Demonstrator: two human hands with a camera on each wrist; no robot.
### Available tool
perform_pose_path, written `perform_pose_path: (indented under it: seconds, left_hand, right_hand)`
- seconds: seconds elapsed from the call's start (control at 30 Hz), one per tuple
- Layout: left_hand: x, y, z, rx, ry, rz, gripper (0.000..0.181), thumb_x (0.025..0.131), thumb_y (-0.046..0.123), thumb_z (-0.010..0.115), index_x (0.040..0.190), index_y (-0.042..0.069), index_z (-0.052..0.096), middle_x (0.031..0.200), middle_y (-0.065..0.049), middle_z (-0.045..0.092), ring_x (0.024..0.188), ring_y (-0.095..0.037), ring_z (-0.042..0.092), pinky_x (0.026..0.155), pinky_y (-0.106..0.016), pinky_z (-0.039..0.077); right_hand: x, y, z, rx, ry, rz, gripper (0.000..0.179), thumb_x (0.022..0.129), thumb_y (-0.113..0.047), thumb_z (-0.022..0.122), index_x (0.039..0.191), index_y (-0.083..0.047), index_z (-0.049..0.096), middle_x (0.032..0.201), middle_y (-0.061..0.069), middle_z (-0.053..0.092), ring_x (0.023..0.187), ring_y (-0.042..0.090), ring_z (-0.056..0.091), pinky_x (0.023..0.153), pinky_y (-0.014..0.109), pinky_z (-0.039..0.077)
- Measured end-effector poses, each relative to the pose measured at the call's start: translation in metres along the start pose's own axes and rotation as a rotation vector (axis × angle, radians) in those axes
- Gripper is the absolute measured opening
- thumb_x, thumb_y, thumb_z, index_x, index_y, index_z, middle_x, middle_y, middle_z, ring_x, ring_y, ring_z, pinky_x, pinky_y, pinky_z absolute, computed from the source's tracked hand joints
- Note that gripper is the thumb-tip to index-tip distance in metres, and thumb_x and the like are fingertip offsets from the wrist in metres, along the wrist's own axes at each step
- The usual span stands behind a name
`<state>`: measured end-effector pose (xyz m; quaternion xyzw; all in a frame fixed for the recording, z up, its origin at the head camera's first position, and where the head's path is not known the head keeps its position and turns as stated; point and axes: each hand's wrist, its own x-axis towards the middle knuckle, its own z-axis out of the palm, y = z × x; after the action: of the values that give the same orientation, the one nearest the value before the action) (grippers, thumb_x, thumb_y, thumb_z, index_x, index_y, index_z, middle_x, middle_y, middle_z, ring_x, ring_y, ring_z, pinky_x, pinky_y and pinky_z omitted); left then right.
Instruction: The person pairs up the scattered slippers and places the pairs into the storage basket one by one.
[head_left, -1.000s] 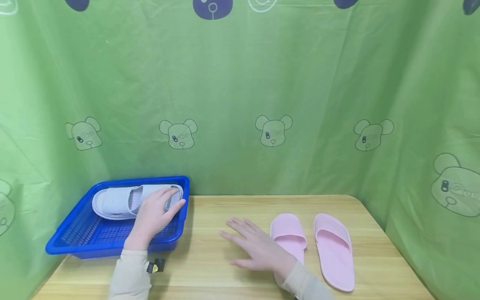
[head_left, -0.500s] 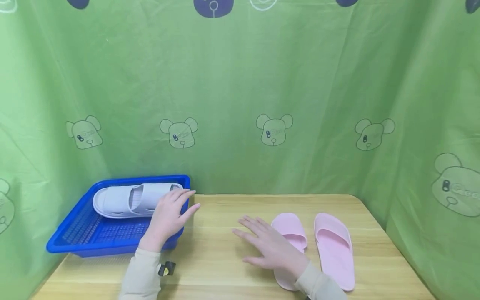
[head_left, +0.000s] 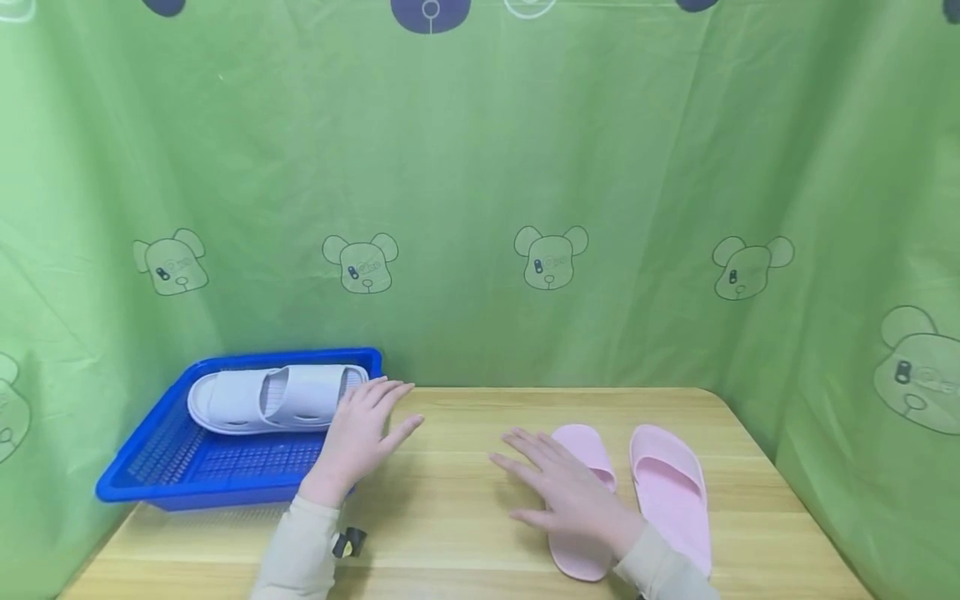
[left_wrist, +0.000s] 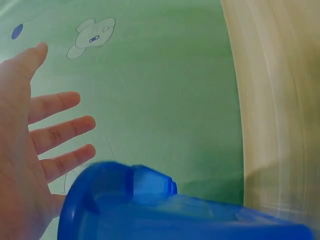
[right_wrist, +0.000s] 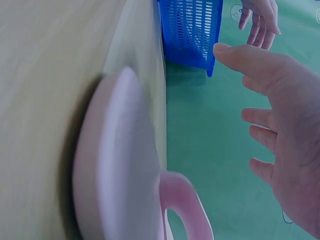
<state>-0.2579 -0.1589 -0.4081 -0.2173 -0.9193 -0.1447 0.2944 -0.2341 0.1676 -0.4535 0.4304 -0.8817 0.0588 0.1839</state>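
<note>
A pair of pale grey-blue slippers (head_left: 247,402) lies along the far side of a blue mesh basket (head_left: 120,483), toes to the left. Over the basket's right edge my left hand (head_left: 360,437) hovers with fingers extended, holding nothing; the left wrist view shows its spread fingers above the blue rim (left_wrist: 200,227). My right hand (head_left: 573,496) is spread over the left pink slipper (head_left: 581,554) and hides its middle. In the right wrist view, a gap separates that hand from the slipper. The other pink slipper (head_left: 671,500) lies to its right, toe pointing away.
Everything stands on a light wooden table (head_left: 450,500). A green curtain (head_left: 450,167) with bear faces hangs along its back and both sides. The basket reaches past the table's left edge.
My left hand has left the grey-blue slippers and moved right, out over the basket's edge. My right hand has shifted right, further over the left pink slipper. The slippers have stayed in place.
</note>
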Motion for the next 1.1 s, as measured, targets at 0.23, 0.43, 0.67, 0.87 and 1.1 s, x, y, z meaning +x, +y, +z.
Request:
perform_pose_path:
  seconds: [0.23, 0.43, 0.67, 0.87, 1.1]
  left_hand:
    - [0.0, 0.007, 0.007, -0.004, 0.101, 0.089, 0.052, 0.089, 0.049, 0.06, 0.127, 0.013, 0.063, 0.122, -0.007, 0.067, 0.121, -0.03, 0.057, 0.106, -0.053, 0.04]
    - [0.002, 0.014, 0.016, -0.012, 0.193, 0.189, 0.05, 0.09, 0.05, 0.06, 0.121, 0.011, 0.066, 0.116, -0.007, 0.069, 0.11, -0.028, 0.062, 0.098, -0.048, 0.047]
    - [0.0, 0.031, 0.028, -0.02, 0.206, 0.245, 0.046, 0.091, 0.05, 0.058, 0.115, 0.013, 0.069, 0.109, -0.005, 0.071, 0.101, -0.025, 0.066, 0.09, -0.043, 0.051]
    - [-0.002, 0.041, 0.034, -0.009, 0.223, 0.275, 0.043, 0.094, 0.052, 0.052, 0.109, 0.015, 0.071, 0.102, -0.001, 0.072, 0.095, -0.02, 0.068, 0.087, -0.038, 0.052]
    - [-0.001, 0.049, 0.039, 0.0, 0.235, 0.317, 0.035, 0.092, 0.047, 0.058, 0.102, 0.017, 0.072, 0.093, 0.003, 0.074, 0.085, -0.016, 0.069, 0.084, -0.036, 0.054]
  right_hand:
    - [-0.008, 0.01, 0.002, -0.039, 0.046, -0.003, 0.078, 0.079, -0.051, 0.073, 0.145, -0.019, 0.046, 0.153, 0.011, 0.041, 0.14, 0.033, 0.04, 0.121, 0.025, -0.009]
    - [-0.016, 0.016, 0.0, -0.045, 0.063, 0.0, 0.078, 0.077, -0.049, 0.075, 0.143, -0.018, 0.047, 0.15, 0.013, 0.044, 0.138, 0.034, 0.043, 0.12, 0.023, -0.012]
    - [-0.025, 0.02, -0.005, -0.059, 0.07, 0.02, 0.076, 0.076, -0.048, 0.076, 0.141, -0.017, 0.051, 0.147, 0.013, 0.048, 0.135, 0.035, 0.046, 0.123, 0.031, 0.004]
    - [-0.032, 0.027, -0.008, -0.028, 0.058, 0.069, 0.074, 0.077, -0.045, 0.077, 0.141, -0.017, 0.051, 0.146, 0.012, 0.05, 0.135, 0.035, 0.047, 0.108, 0.056, 0.037]
    - [-0.038, 0.037, -0.01, -0.033, 0.092, 0.068, 0.071, 0.079, -0.041, 0.076, 0.141, -0.015, 0.052, 0.141, 0.014, 0.054, 0.131, 0.038, 0.05, 0.105, 0.057, 0.04]
